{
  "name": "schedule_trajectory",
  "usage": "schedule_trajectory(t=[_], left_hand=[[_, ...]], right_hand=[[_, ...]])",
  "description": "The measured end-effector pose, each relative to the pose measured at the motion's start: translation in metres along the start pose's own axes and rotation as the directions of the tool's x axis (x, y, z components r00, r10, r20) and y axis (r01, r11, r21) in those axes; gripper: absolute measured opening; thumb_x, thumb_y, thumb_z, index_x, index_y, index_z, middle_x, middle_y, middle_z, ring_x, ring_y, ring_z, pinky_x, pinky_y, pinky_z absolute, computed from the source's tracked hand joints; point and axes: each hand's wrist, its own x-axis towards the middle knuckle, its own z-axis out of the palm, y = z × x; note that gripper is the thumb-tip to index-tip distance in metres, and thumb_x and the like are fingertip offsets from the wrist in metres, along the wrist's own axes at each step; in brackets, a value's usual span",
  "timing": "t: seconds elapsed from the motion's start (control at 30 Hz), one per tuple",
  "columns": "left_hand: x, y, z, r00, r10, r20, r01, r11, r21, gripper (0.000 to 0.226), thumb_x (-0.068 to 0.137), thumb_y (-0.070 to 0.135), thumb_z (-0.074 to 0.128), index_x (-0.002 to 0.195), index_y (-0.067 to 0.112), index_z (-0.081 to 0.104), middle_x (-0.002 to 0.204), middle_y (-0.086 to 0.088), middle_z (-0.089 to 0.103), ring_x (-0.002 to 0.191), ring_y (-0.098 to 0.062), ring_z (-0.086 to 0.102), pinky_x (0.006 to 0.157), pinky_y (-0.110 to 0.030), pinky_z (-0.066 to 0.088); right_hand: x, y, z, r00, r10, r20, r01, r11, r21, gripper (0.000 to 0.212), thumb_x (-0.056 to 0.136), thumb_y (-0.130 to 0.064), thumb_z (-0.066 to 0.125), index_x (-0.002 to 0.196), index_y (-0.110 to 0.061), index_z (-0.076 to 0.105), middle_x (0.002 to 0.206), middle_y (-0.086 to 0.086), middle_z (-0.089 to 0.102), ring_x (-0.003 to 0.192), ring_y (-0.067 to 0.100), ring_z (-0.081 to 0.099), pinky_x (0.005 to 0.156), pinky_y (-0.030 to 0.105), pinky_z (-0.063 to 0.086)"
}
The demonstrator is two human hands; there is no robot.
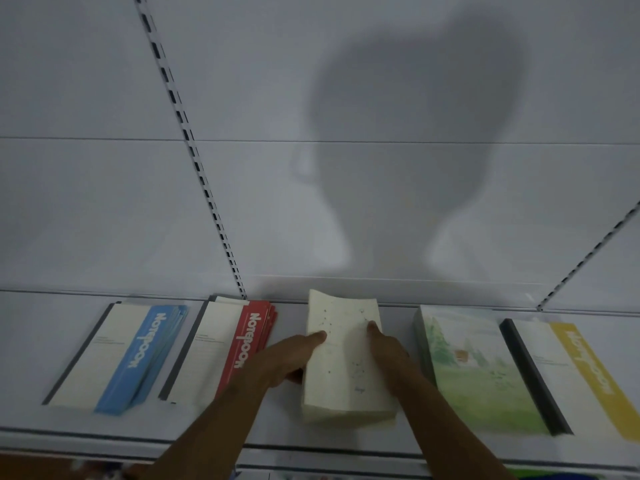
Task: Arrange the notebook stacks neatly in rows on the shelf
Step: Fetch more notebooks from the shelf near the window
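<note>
Step in hand: I judge I am squaring up the cream notebook stack [346,355], the middle one of the row on the shelf [284,433], low in the centre of the frame

Left hand: my left hand [291,358] lies against the stack's left side, the forefinger stretched straight over the top cover, the other fingers curled down along the edge and partly hidden; it presses and steadies more than it clasps

Right hand: my right hand [388,348] rests on the right part of the cover, forefinger straight and pointing towards the back wall; whether the remaining fingers wrap the right edge I cannot tell

Where the stack lies: flat on the shelf between my two hands, both touching it, its far edge near the back wall [381,168], its near edge short of the shelf lip

Neighbours: the red notebook stack [225,344] sits just beside my left hand, the blue notebook stack [117,355] further lower left; the green landscape stack [474,368] is just right of my right hand, the yellow notebook stack [568,372] at lower right

Next move calls for: turning the cream stack slightly so it runs parallel to its neighbours, with even gaps; a gentle two-sided push, I judge, so the pile does not fan out as the red one has
</note>
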Motion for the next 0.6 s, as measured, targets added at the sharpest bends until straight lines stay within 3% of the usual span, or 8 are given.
schedule_trajectory(t=[0.1, 0.2, 0.3, 0.4, 0.5, 0.6], left_hand=[[0.000, -0.006, 0.005, 0.998, 0.042, -0.049, -0.042, 0.999, 0.007, 0.038, 0.097, 0.051, 0.041, 0.110, 0.020, 0.058, 0.112, -0.006, 0.068, 0.104, -0.023, 0.064, 0.098, -0.039, 0.050], [0.002, -0.012, 0.011, 0.994, 0.089, -0.059, -0.094, 0.991, -0.093, 0.046, 0.098, 0.049, 0.038, 0.129, 0.017, 0.053, 0.124, -0.005, 0.063, 0.106, -0.018, 0.062, 0.100, -0.035, 0.046], [0.000, -0.015, 0.015, 0.994, 0.090, -0.064, -0.102, 0.973, -0.207, 0.049, 0.098, 0.048, 0.040, 0.134, 0.015, 0.050, 0.126, -0.008, 0.063, 0.110, -0.020, 0.062, 0.102, -0.038, 0.045], [-0.007, -0.012, 0.018, 0.992, 0.077, -0.097, -0.092, 0.983, -0.158, 0.054, 0.098, 0.049, 0.040, 0.136, 0.011, 0.048, 0.126, -0.010, 0.062, 0.111, -0.024, 0.061, 0.104, -0.042, 0.045], [-0.013, -0.008, 0.020, 0.986, 0.081, -0.147, -0.093, 0.993, -0.077, 0.066, 0.092, 0.059, 0.044, 0.139, 0.012, 0.042, 0.130, -0.009, 0.059, 0.113, -0.024, 0.059, 0.104, -0.044, 0.045], [-0.022, -0.008, 0.015, 0.953, 0.137, -0.270, -0.165, 0.983, -0.084, 0.088, 0.074, 0.080, 0.047, 0.134, 0.016, 0.045, 0.132, -0.008, 0.056, 0.115, -0.024, 0.057, 0.097, -0.040, 0.048]], right_hand=[[0.001, 0.000, -0.001, 1.000, 0.002, 0.016, -0.001, 0.999, -0.035, 0.080, 0.093, -0.063, 0.025, 0.140, 0.000, 0.038, 0.142, 0.020, 0.042, 0.128, 0.035, 0.043, 0.110, 0.047, 0.033], [-0.002, 0.001, 0.001, 0.999, 0.043, 0.018, -0.043, 0.999, 0.004, 0.082, 0.091, -0.066, 0.028, 0.142, -0.002, 0.035, 0.143, 0.020, 0.039, 0.127, 0.035, 0.042, 0.109, 0.048, 0.033], [-0.002, 0.004, 0.007, 0.995, 0.091, -0.034, -0.092, 0.996, -0.007, 0.085, 0.088, -0.070, 0.027, 0.144, -0.006, 0.030, 0.145, 0.019, 0.035, 0.128, 0.037, 0.039, 0.110, 0.050, 0.031], [0.002, 0.009, 0.008, 0.996, 0.079, -0.039, -0.078, 0.997, 0.010, 0.086, 0.087, -0.071, 0.028, 0.143, -0.006, 0.031, 0.142, 0.019, 0.038, 0.127, 0.037, 0.041, 0.110, 0.051, 0.030], [0.002, 0.012, 0.006, 0.996, 0.063, -0.057, -0.058, 0.993, 0.098, 0.084, 0.088, -0.067, 0.034, 0.143, -0.004, 0.031, 0.140, 0.021, 0.040, 0.125, 0.038, 0.042, 0.109, 0.052, 0.032], [-0.014, 0.000, 0.004, 0.976, -0.077, -0.203, 0.092, 0.993, 0.068, 0.080, 0.088, -0.059, 0.046, 0.145, -0.006, 0.024, 0.144, 0.022, 0.034, 0.128, 0.040, 0.039, 0.108, 0.053, 0.033]])
